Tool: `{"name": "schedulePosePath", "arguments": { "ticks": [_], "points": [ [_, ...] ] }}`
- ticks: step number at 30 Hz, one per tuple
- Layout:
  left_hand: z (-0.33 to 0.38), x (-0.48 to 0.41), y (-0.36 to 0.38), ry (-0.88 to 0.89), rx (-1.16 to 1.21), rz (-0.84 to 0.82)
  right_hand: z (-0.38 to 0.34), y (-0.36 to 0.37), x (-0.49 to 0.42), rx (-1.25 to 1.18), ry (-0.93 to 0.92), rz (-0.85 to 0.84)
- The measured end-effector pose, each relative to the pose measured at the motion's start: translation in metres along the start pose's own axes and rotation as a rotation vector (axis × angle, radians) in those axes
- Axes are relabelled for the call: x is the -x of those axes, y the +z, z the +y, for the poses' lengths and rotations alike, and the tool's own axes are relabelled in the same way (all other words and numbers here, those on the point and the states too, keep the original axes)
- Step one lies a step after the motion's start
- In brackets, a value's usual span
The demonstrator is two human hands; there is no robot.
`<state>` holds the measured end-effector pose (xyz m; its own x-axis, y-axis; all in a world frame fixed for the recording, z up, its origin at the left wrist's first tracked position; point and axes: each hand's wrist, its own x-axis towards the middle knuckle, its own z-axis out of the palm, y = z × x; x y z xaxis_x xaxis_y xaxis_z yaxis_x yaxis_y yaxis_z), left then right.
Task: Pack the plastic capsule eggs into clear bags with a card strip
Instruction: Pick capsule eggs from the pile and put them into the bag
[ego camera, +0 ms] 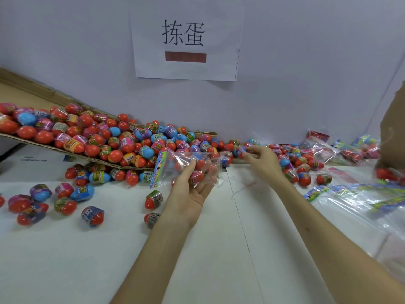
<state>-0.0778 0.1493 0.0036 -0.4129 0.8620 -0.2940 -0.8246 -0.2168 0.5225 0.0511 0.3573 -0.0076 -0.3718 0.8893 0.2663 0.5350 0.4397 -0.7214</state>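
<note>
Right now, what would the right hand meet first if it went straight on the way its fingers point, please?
Probably the clear bag held by the left hand: the right hand, pinching an egg, points left at its near end. Depth is unclear, so it could pass behind.

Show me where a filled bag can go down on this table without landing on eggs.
Bare table lies near the front edge, below the scattered eggs at left, and between the left forearm and right forearm, bordered at right by the stack of empty bags. Crowded: the cardboard flap and the back wall strip.
</note>
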Motion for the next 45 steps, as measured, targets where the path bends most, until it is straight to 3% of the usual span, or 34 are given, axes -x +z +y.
{"name": "schedulePosePath", "arguments": {
  "ticks": [3,7,12,20,26,35,41,45],
  "points": [
    [0.002,0.000,0.001,0.009,-0.006,0.012,-0.013,-0.010,0.024,-0.379,0.068,0.074],
    [0.001,0.000,-0.001,0.025,-0.041,0.015,-0.029,-0.020,0.066,-0.573,-0.008,-0.030],
    [0.001,0.001,-0.001,0.064,-0.094,0.024,-0.042,-0.023,0.093,-0.430,-0.251,-0.059],
    [-0.004,0.002,0.000,0.054,-0.128,-0.022,-0.044,0.005,0.099,-0.117,-0.427,-0.025],
    [-0.009,0.001,0.001,0.010,-0.157,-0.052,-0.045,0.004,0.100,-0.027,-0.465,0.045],
    [-0.015,0.003,0.001,-0.045,-0.219,-0.076,-0.047,0.006,0.101,-0.136,-0.457,0.226],
    [-0.013,0.003,0.001,-0.069,-0.174,-0.071,-0.040,0.008,0.097,-0.082,-0.485,0.055],
    [-0.010,0.001,0.001,-0.057,-0.120,-0.012,-0.042,-0.001,0.095,-0.194,-0.515,0.206]
  ]
}}
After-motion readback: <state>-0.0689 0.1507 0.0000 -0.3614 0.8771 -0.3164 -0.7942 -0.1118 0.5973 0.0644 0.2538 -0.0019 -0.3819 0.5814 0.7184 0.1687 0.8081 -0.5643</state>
